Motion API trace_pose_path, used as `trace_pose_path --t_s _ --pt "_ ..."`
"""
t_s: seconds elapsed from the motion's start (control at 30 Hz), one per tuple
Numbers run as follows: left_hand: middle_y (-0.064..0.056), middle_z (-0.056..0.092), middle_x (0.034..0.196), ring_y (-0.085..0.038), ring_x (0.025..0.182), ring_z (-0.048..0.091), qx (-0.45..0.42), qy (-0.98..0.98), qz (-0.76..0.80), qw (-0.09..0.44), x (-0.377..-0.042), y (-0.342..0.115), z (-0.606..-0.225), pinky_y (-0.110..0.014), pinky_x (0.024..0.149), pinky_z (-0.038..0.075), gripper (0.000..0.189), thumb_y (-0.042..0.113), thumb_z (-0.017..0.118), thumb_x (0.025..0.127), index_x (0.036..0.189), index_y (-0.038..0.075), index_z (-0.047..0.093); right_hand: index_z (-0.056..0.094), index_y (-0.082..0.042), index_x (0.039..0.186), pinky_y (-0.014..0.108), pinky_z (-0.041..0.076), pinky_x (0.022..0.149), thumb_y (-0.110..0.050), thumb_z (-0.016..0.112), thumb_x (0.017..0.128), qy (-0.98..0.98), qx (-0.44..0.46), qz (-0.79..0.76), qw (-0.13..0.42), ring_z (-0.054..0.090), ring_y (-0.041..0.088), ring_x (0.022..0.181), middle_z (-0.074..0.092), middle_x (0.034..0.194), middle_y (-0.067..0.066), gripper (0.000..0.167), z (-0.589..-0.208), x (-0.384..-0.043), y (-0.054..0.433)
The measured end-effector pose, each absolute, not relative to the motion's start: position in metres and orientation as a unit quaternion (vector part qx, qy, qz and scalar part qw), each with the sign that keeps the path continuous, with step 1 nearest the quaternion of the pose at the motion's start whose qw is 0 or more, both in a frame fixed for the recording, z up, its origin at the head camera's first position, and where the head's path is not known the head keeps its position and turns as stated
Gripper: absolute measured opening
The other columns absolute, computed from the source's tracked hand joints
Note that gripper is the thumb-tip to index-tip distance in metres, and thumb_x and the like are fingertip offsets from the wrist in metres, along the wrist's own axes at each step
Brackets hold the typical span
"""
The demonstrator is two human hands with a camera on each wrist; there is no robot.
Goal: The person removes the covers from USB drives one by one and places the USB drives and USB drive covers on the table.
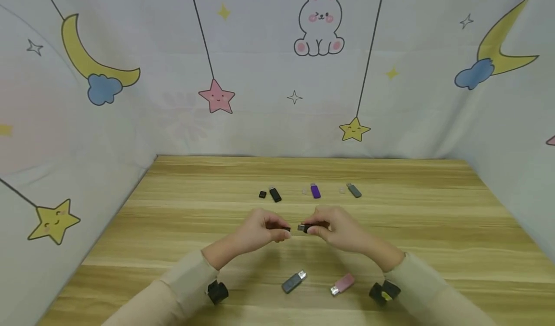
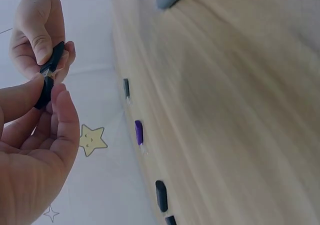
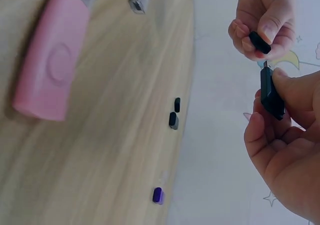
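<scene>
Black, the held stick (image 3: 271,93) is clamped in your right grip (image 1: 337,226), nearer you than the purple stick (image 1: 315,191). Its bare plug faces the held cap (image 3: 260,42) pinched in your left grip (image 1: 260,227), a gap between; probably so cap and plug line up. Level with purple stick: left, far black stick (image 1: 275,194) and its loose cap (image 1: 262,194); right, grey stick (image 1: 354,190). Row likely spaced to pair pieces. Well nearer you than purple stick on the worktop (image 1: 433,220): dark grey stick (image 1: 293,282), pink stick (image 1: 343,284). Count: six sticks, two black caps, two faint clear pieces (image 1: 304,191), likely caps.
</scene>
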State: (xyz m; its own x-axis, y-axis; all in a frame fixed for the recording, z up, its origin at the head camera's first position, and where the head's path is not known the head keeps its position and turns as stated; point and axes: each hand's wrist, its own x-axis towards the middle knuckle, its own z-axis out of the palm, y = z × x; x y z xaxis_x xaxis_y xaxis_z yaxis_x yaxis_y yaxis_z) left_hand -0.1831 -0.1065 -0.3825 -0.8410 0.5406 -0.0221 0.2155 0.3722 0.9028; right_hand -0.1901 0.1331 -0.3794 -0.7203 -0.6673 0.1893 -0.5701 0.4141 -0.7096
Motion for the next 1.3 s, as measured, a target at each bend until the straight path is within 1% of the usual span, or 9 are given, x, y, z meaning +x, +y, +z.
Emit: trace_pose_path --t_s 0.1,0.2,0.3,0.47,0.57,0.77,0.87,1.03,1.3 --pt "-0.012 0.071 0.084 -0.02 0.074 0.066 0.235 0.816 0.51 0.137 -0.187 -0.111 -0.379 -0.048 0.072 0.055 0.018 0.006 0.067 0.089 0.102 -0.007 0.07 0.071 0.0 0.105 0.023 0.049 0.064 -0.005 0.065 0.091 0.845 -0.365 -0.387 0.049 0.052 0.003 0.071 0.065 0.085 -0.001 0.017 -0.373 -0.196 0.131" --pt "-0.012 0.071 0.086 -0.021 0.075 0.067 0.237 0.822 0.504 0.12 -0.192 -0.116 -0.376 -0.045 0.071 0.056 0.018 0.005 0.068 0.088 0.102 -0.006 0.07 0.072 -0.003 0.105 0.023 0.049 0.063 -0.006 0.065 0.091 0.852 -0.366 -0.372 0.033 0.052 0.003 0.071 0.068 0.09 0.0 0.016 -0.368 -0.202 0.128" --pt "-0.01 0.071 0.086 -0.019 0.075 0.066 0.23 0.83 0.496 0.112 -0.195 -0.12 -0.374 -0.044 0.07 0.056 0.017 0.007 0.068 0.089 0.102 -0.004 0.071 0.071 -0.003 0.105 0.023 0.048 0.061 -0.007 0.065 0.091 0.856 -0.367 -0.363 0.026 0.051 0.004 0.07 0.069 0.092 0.001 0.016 -0.364 -0.207 0.125" --pt "-0.008 0.071 0.086 -0.013 0.074 0.064 0.202 0.842 0.488 0.111 -0.201 -0.125 -0.371 -0.045 0.071 0.055 0.019 0.01 0.069 0.089 0.103 -0.002 0.071 0.071 -0.004 0.106 0.023 0.048 0.061 -0.009 0.065 0.092 0.863 -0.348 -0.363 0.038 0.051 0.007 0.068 0.069 0.089 0.0 0.016 -0.359 -0.214 0.116" --pt "-0.008 0.071 0.086 -0.015 0.075 0.064 0.182 0.846 0.489 0.113 -0.204 -0.128 -0.369 -0.045 0.072 0.055 0.02 0.011 0.069 0.089 0.104 -0.001 0.07 0.071 -0.004 0.107 0.024 0.048 0.061 -0.01 0.065 0.092 0.866 -0.337 -0.367 0.048 0.052 0.008 0.069 0.068 0.089 0.0 0.017 -0.358 -0.219 0.111" --pt "-0.008 0.07 0.088 -0.018 0.078 0.065 0.148 0.852 0.489 0.117 -0.211 -0.132 -0.371 -0.045 0.074 0.055 0.019 0.012 0.069 0.089 0.105 0.001 0.071 0.07 -0.002 0.11 0.023 0.05 0.067 -0.011 0.066 0.091 0.865 -0.332 -0.371 0.057 0.059 0.01 0.079 0.067 0.093 0.003 0.021 -0.36 -0.225 0.101" --pt "-0.006 0.071 0.088 -0.018 0.078 0.065 0.138 0.853 0.491 0.114 -0.215 -0.135 -0.375 -0.045 0.074 0.055 0.022 0.012 0.069 0.089 0.107 0.0 0.07 0.069 -0.001 0.113 0.023 0.051 0.068 -0.011 0.066 0.092 0.866 -0.33 -0.372 0.06 0.061 0.012 0.082 0.066 0.094 0.004 0.024 -0.364 -0.229 0.097" --pt "-0.008 0.071 0.092 -0.02 0.082 0.066 0.126 0.85 0.499 0.114 -0.22 -0.14 -0.381 -0.045 0.077 0.055 0.028 0.012 0.068 0.09 0.112 -0.004 0.067 0.068 0.001 0.114 0.023 0.05 0.065 -0.011 0.065 0.092 0.865 -0.324 -0.378 0.066 0.063 0.014 0.082 0.066 0.092 0.006 0.025 -0.372 -0.234 0.091" --pt "-0.009 0.07 0.098 -0.02 0.084 0.067 0.103 0.853 0.499 0.116 -0.227 -0.142 -0.387 -0.044 0.081 0.055 0.029 0.011 0.068 0.09 0.114 -0.004 0.066 0.066 0.004 0.115 0.023 0.052 0.066 -0.009 0.065 0.092 0.866 -0.283 -0.401 0.094 0.061 0.013 0.08 0.066 0.095 0.009 0.027 -0.386 -0.243 0.08"
